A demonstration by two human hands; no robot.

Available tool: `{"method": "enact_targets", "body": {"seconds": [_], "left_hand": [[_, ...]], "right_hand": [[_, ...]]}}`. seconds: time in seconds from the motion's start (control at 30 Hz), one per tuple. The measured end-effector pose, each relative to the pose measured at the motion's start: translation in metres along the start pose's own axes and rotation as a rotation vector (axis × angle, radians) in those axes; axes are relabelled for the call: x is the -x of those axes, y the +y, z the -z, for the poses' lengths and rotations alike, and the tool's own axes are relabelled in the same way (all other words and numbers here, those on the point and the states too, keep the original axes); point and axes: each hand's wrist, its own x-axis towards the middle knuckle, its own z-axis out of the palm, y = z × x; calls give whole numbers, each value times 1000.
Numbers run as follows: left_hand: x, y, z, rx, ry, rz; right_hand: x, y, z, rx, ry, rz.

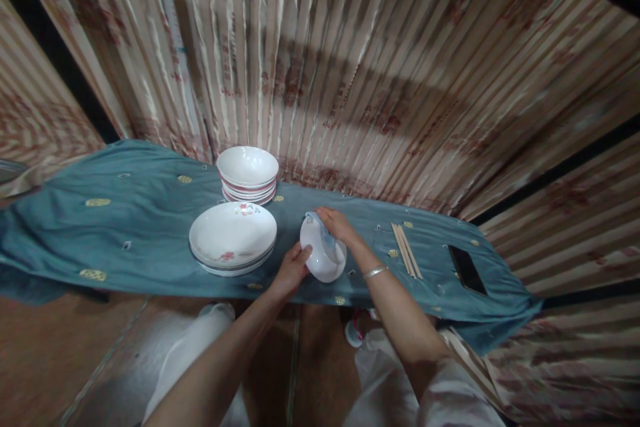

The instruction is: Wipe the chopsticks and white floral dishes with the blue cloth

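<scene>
White bowl (320,259), left hand (294,267) gripping its left edge, right hand (337,222) on its far side, clutching pale-blue cloth (327,237)

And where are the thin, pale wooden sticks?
In the head view, the sticks lie on the teal cloth, right of centre, between the right hand and the flat black phone.

Far side: beige pleated curtain (310,13), reddish floral print. Dark bar (59,53) left. Teal-draped bench (150,227), yellow motifs. Brown floor (50,347) near, pale seam lines. Dim light.

Silver bangle (375,271), pale sleeve (460,392), white trousers (194,360)
</scene>
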Motion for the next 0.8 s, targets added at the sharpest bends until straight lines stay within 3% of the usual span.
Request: {"method": "enact_targets", "body": {"seconds": [0.23,0.4,0.7,0.8], "left_hand": [[0,2,-1,65,23,35],[-4,5,0,131,32,49],[-14,15,2,216,106,47],[-15,18,-1,237,140,28]], "right_hand": [[20,49,-18,-143,84,-232],[43,72,-26,-233,149,-306],[77,65,-43,-395,296,-298],[87,59,-61,-271,342,-230]]}}
